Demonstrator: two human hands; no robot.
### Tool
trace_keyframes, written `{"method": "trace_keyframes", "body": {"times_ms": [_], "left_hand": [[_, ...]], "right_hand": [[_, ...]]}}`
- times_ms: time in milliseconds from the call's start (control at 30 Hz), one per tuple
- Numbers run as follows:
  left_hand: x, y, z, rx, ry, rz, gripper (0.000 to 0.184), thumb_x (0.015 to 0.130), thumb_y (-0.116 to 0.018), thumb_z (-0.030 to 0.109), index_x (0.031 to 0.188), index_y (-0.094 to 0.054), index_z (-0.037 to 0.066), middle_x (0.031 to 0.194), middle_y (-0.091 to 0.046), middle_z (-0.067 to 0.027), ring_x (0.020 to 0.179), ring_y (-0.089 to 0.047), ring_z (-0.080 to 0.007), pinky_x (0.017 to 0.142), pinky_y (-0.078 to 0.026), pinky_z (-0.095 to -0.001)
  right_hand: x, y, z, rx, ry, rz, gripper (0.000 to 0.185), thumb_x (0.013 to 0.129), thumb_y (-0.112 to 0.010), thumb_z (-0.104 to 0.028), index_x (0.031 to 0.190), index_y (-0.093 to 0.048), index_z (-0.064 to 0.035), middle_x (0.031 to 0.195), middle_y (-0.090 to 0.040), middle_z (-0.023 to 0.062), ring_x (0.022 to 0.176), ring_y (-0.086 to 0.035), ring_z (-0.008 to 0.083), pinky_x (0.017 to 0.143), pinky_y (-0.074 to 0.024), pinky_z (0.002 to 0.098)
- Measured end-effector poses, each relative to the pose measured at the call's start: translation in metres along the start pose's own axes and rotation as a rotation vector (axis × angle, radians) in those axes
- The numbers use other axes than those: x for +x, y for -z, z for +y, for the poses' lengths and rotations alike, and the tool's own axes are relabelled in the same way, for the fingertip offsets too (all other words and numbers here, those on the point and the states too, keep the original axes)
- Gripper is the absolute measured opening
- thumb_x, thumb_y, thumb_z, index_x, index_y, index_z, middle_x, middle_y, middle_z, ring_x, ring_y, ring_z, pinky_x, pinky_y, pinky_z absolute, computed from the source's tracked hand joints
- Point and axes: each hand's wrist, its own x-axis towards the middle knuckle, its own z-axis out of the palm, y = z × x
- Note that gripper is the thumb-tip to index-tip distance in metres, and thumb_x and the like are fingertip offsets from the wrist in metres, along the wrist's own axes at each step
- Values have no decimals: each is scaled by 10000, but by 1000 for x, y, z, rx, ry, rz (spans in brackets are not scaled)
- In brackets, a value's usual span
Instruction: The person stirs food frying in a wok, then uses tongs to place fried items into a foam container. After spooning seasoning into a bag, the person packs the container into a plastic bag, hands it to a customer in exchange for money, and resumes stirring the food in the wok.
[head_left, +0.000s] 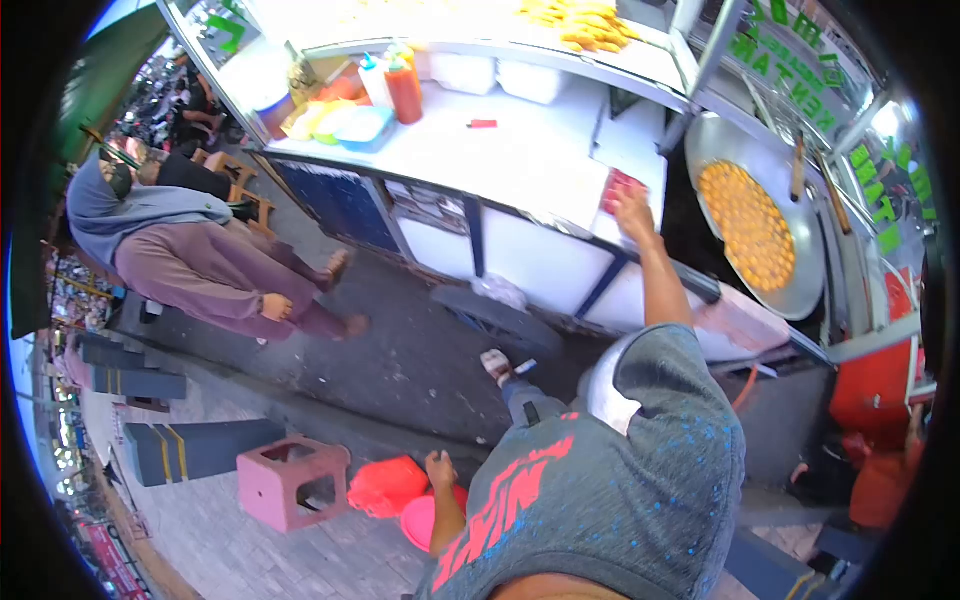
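On the right part of the white cart counter, my right hand presses on a dark red cloth, close to the front edge. To its right sits a large metal wok with many round orange-brown pieces in it. My left hand hangs low at my side, above a red plastic bag and a pink bucket; its fingers look curled, and whether anything is in them is too small to tell. A small red object lies on the counter's middle.
Sauce bottles, a blue tray and white containers stand along the counter's back left. Fried food lies on the shelf above. A person stands at the left. A pink stool is on the pavement.
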Motion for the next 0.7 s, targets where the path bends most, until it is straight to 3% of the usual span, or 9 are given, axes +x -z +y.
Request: {"method": "trace_keyframes", "body": {"times_ms": [100,200,267,367,400,467,500,533,700], "left_hand": [[31,27,-15,35,-75,12,200,887,-569,179,1024,-551,35,677,-582,-97,410,-490,-154,364,-408,-302],[61,51,2,253,-100,-21,175,889,-566,174,1001,-556,41,688,-590,-96,417,-505,-156,361,-413,-297],[88,65,18,349,2,-130,159,890,-564,170,986,-560,45,694,-595,-95,422,-515,-158,360,-416,-294],[148,83,58,417,147,-331,136,891,-561,165,964,-565,50,704,-602,-94,429,-530,-160,358,-420,-290],[172,89,71,385,183,-411,129,891,-560,164,956,-567,52,708,-605,-93,432,-535,-160,357,-422,-288],[219,98,101,165,185,-552,115,892,-558,160,941,-570,56,714,-610,-92,437,-545,-162,355,-425,-285],[228,90,119,-19,107,-501,124,899,-551,164,962,-572,59,734,-616,-89,439,-549,-159,365,-434,-274],[237,82,137,-200,23,-466,134,905,-544,167,983,-574,62,754,-623,-86,442,-553,-156,375,-443,-263],[238,17,278,222,-82,-210,205,920,-533,206,1066,-567,67,828,-622,-73,514,-586,-134,412,-454,-242]], "right_hand": [[57,-25,35,148,-253,240,145,787,-623,-175,901,-696,-123,963,-631,177,895,-597,340,788,-490,415],[125,-30,48,-199,-335,274,170,746,-649,-248,833,-714,-118,832,-664,180,759,-638,333,703,-506,426],[167,9,10,173,-221,304,206,738,-627,-150,902,-705,-51,785,-653,218,739,-665,288,678,-513,404],[223,-6,-46,803,-212,-123,412,717,-513,97,1068,-670,-50,866,-693,100,721,-644,153,640,-526,292],[235,-35,-56,933,-92,-269,405,716,-520,80,1065,-674,-53,929,-686,132,755,-650,215,678,-537,336],[216,-42,-106,-51,-29,-265,500,781,-565,-91,1270,-559,-200,1389,-439,126,1248,-440,240,990,-414,383],[223,-48,-98,68,-63,-381,516,836,-542,-207,1347,-468,-220,1501,-254,76,1363,-256,232,1076,-317,382],[226,-50,-90,108,-60,-339,509,833,-553,-162,1334,-485,-222,1486,-279,88,1329,-313,249,1053,-341,355],[206,-27,-19,351,-110,-202,462,803,-532,8,1225,-587,-169,1086,-594,127,895,-624,279,757,-513,358]]}}
